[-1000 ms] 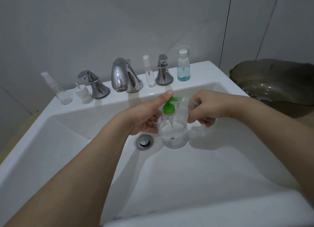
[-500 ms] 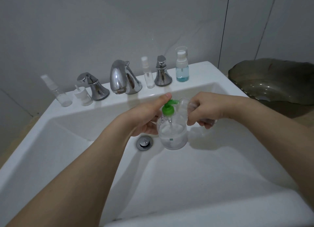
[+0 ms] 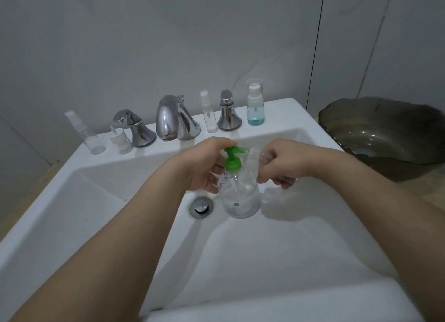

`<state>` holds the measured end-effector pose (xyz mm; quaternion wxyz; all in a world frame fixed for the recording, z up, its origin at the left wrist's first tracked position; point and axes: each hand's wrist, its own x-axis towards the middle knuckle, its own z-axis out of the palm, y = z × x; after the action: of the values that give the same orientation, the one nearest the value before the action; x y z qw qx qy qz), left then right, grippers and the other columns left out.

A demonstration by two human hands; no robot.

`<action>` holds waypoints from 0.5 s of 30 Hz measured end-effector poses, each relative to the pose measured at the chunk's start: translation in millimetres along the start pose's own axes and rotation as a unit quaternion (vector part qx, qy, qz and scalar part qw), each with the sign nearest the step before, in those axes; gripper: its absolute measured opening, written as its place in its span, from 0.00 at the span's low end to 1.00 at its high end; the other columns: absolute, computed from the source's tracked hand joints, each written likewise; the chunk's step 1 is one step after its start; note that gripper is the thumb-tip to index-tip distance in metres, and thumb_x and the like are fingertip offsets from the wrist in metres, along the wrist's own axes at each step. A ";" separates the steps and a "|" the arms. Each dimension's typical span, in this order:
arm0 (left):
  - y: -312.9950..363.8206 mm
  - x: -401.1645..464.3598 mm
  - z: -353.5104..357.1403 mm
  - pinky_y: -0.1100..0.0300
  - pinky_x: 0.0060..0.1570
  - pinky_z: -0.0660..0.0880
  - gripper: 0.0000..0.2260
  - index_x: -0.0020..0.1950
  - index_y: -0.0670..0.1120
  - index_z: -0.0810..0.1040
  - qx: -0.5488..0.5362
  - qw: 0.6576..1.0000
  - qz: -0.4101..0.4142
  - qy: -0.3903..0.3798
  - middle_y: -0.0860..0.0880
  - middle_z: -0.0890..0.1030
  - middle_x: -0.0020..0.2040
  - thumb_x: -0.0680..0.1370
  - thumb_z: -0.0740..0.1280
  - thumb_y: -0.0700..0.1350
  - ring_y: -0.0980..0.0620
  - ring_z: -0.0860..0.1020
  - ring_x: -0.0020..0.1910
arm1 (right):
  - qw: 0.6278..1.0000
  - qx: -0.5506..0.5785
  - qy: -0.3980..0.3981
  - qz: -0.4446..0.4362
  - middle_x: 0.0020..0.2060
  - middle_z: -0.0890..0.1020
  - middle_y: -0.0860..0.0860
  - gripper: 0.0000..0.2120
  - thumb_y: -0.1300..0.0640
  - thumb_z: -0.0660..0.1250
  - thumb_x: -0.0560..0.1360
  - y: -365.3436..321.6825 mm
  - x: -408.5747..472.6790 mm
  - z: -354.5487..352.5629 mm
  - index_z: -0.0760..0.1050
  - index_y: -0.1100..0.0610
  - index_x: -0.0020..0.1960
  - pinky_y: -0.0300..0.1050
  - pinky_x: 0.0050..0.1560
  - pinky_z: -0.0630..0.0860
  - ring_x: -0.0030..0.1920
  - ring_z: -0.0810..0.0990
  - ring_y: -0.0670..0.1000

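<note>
Left hand (image 3: 202, 167), right hand (image 3: 281, 162) close together, fingers (image 3: 285, 184) curled.

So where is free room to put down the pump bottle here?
Free for the pump bottle: the basin floor between drain and near rim, and the ledge corner right of the blue bottle. Crowded: the back ledge, from spray bottle past faucet to blue bottle.
</note>
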<state>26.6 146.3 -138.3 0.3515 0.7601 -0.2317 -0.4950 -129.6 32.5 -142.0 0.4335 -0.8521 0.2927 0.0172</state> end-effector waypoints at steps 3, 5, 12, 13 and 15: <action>15.1 -1.1 4.8 0.50 0.44 0.75 0.12 0.52 0.43 0.76 -0.010 0.999 -0.036 0.033 0.42 0.75 0.48 0.79 0.55 0.47 0.44 0.72 0.39 | 1.000 0.006 -0.002 -0.004 0.26 0.76 0.57 0.07 0.62 0.74 0.69 1.5 -0.1 0.1 0.76 0.62 0.40 0.41 0.28 0.72 0.24 0.72 0.54; 25.0 -0.7 7.8 0.42 0.45 0.77 0.13 0.52 0.40 0.77 -0.004 0.997 -0.060 0.051 0.41 0.77 0.48 0.79 0.53 0.43 0.41 0.76 0.39 | 1.000 0.008 -0.002 -0.005 0.26 0.76 0.57 0.08 0.61 0.74 0.69 2.2 -0.1 -0.9 0.76 0.63 0.42 0.42 0.29 0.73 0.24 0.73 0.54; 42.9 4.5 15.0 0.24 0.56 0.72 0.22 0.64 0.33 0.73 0.042 0.985 -0.148 0.081 0.33 0.77 0.62 0.82 0.52 0.49 0.27 0.75 0.60 | 1.000 0.015 -0.008 -0.014 0.24 0.75 0.55 0.08 0.61 0.74 0.69 2.1 -0.2 -1.6 0.75 0.62 0.39 0.43 0.31 0.72 0.22 0.72 0.53; 44.5 5.0 18.5 0.24 0.54 0.72 0.22 0.62 0.33 0.74 0.053 0.984 -0.146 0.091 0.33 0.78 0.59 0.82 0.52 0.49 0.28 0.76 0.57 | 1.000 0.016 -0.009 -0.015 0.24 0.75 0.55 0.08 0.60 0.74 0.69 2.7 -0.7 -2.0 0.75 0.62 0.40 0.44 0.32 0.73 0.22 0.72 0.53; 45.8 7.7 25.1 0.22 0.47 0.73 0.22 0.61 0.35 0.75 0.071 0.981 -0.145 0.107 0.34 0.79 0.57 0.81 0.52 0.49 0.28 0.78 0.53 | 1.000 0.019 -0.010 -0.015 0.24 0.75 0.56 0.09 0.61 0.73 0.69 3.8 -0.7 -2.8 0.77 0.64 0.43 0.45 0.32 0.72 0.22 0.72 0.53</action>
<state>6.5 103.7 -114.5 0.2439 0.8572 -0.1140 -0.4389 -132.7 29.0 -142.8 0.4525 -0.8480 0.2754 0.0136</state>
